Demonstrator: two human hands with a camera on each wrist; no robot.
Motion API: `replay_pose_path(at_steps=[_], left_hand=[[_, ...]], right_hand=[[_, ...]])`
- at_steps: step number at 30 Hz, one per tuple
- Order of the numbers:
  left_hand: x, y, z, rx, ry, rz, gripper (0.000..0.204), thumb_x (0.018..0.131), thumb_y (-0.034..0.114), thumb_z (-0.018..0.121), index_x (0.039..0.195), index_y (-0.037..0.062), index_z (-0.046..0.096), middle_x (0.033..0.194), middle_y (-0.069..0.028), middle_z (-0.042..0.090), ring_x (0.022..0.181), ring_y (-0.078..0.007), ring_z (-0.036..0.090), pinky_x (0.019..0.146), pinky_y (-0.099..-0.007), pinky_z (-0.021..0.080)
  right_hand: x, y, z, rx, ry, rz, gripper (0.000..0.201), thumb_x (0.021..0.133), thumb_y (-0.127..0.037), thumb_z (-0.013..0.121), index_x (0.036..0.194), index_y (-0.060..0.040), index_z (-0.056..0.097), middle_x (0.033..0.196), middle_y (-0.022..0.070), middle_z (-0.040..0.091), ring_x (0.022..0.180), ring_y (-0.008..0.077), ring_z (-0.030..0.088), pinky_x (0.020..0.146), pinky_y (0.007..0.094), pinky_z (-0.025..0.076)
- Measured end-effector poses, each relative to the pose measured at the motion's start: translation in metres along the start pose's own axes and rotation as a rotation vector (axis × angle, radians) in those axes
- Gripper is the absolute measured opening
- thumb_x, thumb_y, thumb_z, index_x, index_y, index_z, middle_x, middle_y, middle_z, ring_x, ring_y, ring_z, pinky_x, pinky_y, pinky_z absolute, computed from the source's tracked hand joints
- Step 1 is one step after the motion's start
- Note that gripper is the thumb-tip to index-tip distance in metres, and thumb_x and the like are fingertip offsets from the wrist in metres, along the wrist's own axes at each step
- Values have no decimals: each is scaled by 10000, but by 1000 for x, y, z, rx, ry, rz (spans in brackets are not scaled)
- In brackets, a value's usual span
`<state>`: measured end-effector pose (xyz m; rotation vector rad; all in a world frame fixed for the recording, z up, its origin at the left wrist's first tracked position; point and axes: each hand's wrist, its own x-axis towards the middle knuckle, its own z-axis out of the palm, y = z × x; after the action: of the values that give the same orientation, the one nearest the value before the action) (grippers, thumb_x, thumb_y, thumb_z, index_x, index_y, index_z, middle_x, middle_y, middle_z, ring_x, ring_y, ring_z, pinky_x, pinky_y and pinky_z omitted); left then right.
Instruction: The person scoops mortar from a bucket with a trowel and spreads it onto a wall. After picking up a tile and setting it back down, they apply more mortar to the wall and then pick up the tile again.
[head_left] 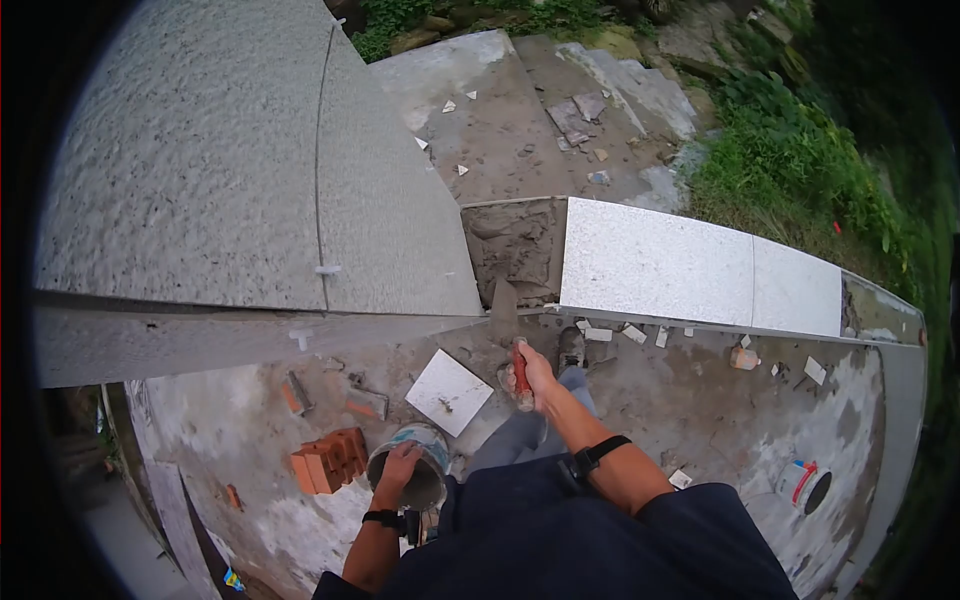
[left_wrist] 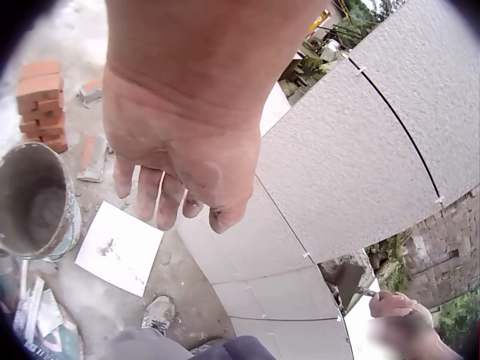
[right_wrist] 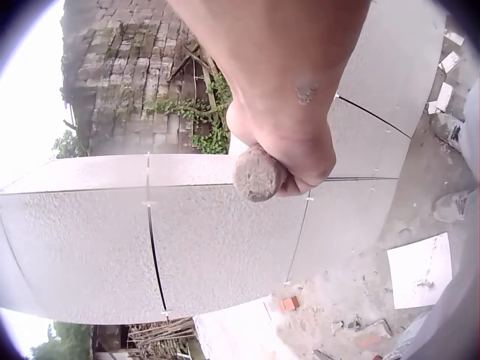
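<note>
Dark shirt (head_left: 590,540) fills the bottom of the head view, w/ both hands out past it. R hand (head_left: 537,380) grips the trowel (head_left: 505,318) by its red handle, fingers curled round it; the handle's butt end shows in the R wrist view. Blade points away from the person, at the near edge of the wet mortar (head_left: 515,240); can't tell if it touches. Mortar sits on the wall top btwn a gray slab (head_left: 390,220) on the L & a row of white tiles (head_left: 655,262) on the R.

L hand (head_left: 398,470) is open, palm down, fingers loosely bent, holding nothing; in the head view it overlaps the bucket (head_left: 428,485), in the L wrist view it's apart from it. Loose tile (head_left: 449,392) w/ a gray smear lies flat on the ground nr the bucket. Stacked bricks (head_left: 328,461) stand L of the bucket, & tile scraps (head_left: 634,333) lie along the wall's foot.
</note>
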<state>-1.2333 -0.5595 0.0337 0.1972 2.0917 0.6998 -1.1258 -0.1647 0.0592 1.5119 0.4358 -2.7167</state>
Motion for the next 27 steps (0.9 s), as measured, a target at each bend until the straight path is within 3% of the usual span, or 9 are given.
replay_pose_path(at_steps=[3,8,12,15,17,18,20,23,27], left_hand=[[3,19,3,45,-3,47,505,881,321,631,1224,-49,607,1198,-229,647,1153,-330,607,992,-362,448],[7,52,6,-17,-40,20,528,892,329,624,1266,-41,582,1195,-232,652,1128,-316,623,971,-365,460],[24,40,12,11,-13,66,540,889,335,630,1275,-40,579,1176,-224,661,1102,-286,634,953,-354,465],[21,47,10,-23,-20,-49,553,885,333,640,1284,-43,572,1167,-220,664,1090,-268,639,943,-343,469],[10,62,4,-86,-44,-82,556,881,328,651,1286,-46,569,1163,-222,665,1095,-265,638,945,-332,469],[9,61,4,-95,-39,-82,556,881,328,651,1286,-46,569,1163,-222,665,1095,-265,638,945,-332,469],[2,55,1,-104,6,-88,525,884,307,647,1268,-45,584,1174,-219,666,1102,-272,637,951,-329,468],[-6,41,4,-95,85,-22,482,885,277,640,1239,-48,605,1175,-209,671,1100,-277,636,953,-332,469],[-28,37,18,-85,192,6,440,884,244,632,1208,-53,624,1181,-210,668,1109,-281,632,964,-346,465]], right_hand=[[-13,-17,-8,-123,-19,20,375,993,-438,480,1048,-70,521,698,55,537,519,160,535,457,300,453],[-19,-13,-17,-351,40,-144,357,993,-430,480,1013,-77,523,661,54,544,497,160,535,457,297,459],[-10,-19,-14,-393,-52,-23,325,991,-409,485,986,-85,511,664,53,546,504,161,543,460,300,461],[-22,-42,-25,-442,-40,-13,301,993,-386,482,983,-85,500,674,50,544,504,157,542,477,300,463],[-33,-62,-39,-928,-92,-141,373,970,-411,518,1048,-46,517,762,127,622,621,238,645,561,364,514],[-31,-75,-50,-938,-95,-141,373,970,-411,518,1048,-46,517,762,127,622,621,238,645,561,364,514],[-26,-102,-67,-1567,6,-387,418,946,-400,539,1127,-24,523,917,202,680,849,350,684,745,438,533],[-36,-146,-55,-1864,32,-405,447,919,-388,553,1180,-26,523,1048,226,677,1016,410,633,879,473,494],[-19,-178,-48,-2115,-88,-344,439,911,-384,560,1186,-43,541,1066,195,686,1021,379,642,873,478,496]])
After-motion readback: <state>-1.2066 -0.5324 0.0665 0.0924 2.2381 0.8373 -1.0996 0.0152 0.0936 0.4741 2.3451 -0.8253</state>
